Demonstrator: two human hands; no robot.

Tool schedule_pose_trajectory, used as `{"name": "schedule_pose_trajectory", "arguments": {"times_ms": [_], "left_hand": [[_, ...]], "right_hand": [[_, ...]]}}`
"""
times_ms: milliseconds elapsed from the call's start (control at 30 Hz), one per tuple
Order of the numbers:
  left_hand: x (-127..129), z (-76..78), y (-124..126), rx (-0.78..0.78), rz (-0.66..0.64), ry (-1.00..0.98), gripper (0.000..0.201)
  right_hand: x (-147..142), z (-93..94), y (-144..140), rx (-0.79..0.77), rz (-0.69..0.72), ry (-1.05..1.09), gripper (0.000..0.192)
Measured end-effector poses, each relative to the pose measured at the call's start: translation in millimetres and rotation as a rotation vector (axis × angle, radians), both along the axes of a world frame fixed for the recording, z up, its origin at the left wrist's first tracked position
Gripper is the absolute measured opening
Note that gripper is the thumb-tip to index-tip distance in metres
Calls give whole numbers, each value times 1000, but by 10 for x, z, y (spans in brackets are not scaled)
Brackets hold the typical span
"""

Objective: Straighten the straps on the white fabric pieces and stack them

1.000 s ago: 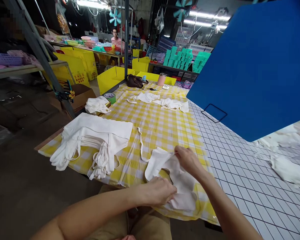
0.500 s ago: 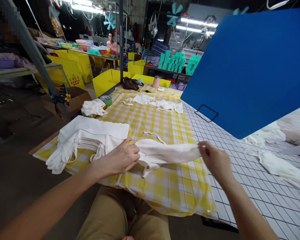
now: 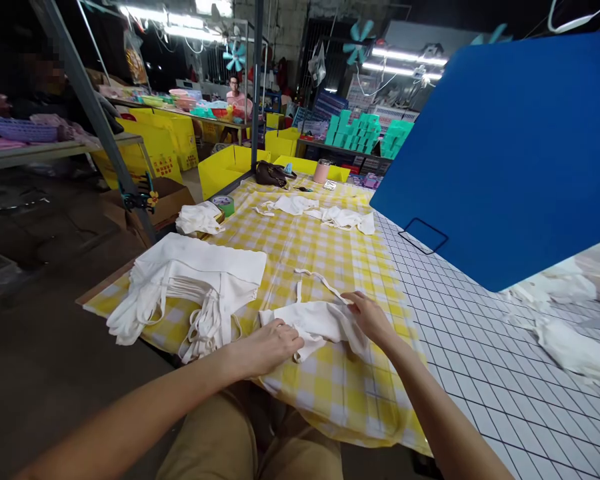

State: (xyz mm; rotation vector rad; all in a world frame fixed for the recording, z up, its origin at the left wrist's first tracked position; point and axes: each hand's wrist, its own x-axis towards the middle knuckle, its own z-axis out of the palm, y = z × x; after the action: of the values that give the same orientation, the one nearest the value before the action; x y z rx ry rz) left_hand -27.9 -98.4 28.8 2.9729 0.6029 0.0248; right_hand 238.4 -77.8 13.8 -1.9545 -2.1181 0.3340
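A white bra top (image 3: 325, 319) with thin straps lies partly bunched on the yellow checked cloth in front of me. My left hand (image 3: 277, 343) is closed on its near left part, fingers curled over the fabric. At the other end, my right hand (image 3: 367, 317) pinches the upper right edge near the base of a strap. That strap trails up and left across the cloth. To the left lies a neat stack of white bra tops (image 3: 205, 263), their straps hanging toward me in loose bundles.
More white garments (image 3: 320, 210) lie farther up the checked cloth (image 3: 325, 393). A folded white pile (image 3: 199, 218), green tape roll (image 3: 223, 205), dark bag (image 3: 271, 175) and pink cup (image 3: 322, 171) stand beyond. A large blue board (image 3: 505, 153) rises at right over a gridded surface (image 3: 460, 347).
My right hand has moved left and inward, so the bra top, earlier stretched out between my hands, is now slack and lower on the cloth. My left hand has shifted slightly toward me.
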Motion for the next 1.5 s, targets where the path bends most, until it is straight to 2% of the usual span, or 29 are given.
{"name": "schedule_pose_trajectory", "arguments": {"times_ms": [100,200,400,533,633,733,867,933,1000,1133,1200,1233,1300,1367,1433,1500], "left_hand": [[-21,-41,-14,-27,30,-28,34],[-56,-108,-10,-22,84,-25,31],[-70,-221,49,-38,147,23,28],[-53,-236,66,-44,132,15,23],[-71,-197,55,-49,81,8,22],[-144,-91,37,-80,21,-56,22],[-287,109,29,-130,9,-125,34],[-345,200,39,-77,20,-138,43],[-383,281,60,21,27,-146,45],[-419,459,126,196,35,-124,25],[-437,564,156,262,36,-109,20],[-449,618,165,288,34,-106,21],[-478,724,169,315,24,-118,24],[-516,830,149,303,9,-157,24],[-558,945,113,256,0,-205,23],[-594,1067,83,174,-15,-257,25]], "right_hand": [[12,-95,47,-59,91,-9,30],[-7,-107,12,-89,130,-12,17],[31,-13,-12,-34,80,36,15],[-13,-107,9,-68,72,51,16],[-77,-156,6,-82,60,27,4],[-81,-47,-10,-27,-2,5,8],[39,242,-39,190,-182,79,3],[114,349,-62,303,-283,140,5],[176,415,-90,380,-335,114,9],[244,527,-152,495,-367,-70,8],[256,620,-187,498,-443,-63,4],[258,675,-207,501,-483,-27,1],[261,786,-253,531,-510,120,11],[277,878,-305,544,-430,359,23],[326,947,-357,488,-348,576,34],[412,1009,-405,445,-323,592,38]]}}
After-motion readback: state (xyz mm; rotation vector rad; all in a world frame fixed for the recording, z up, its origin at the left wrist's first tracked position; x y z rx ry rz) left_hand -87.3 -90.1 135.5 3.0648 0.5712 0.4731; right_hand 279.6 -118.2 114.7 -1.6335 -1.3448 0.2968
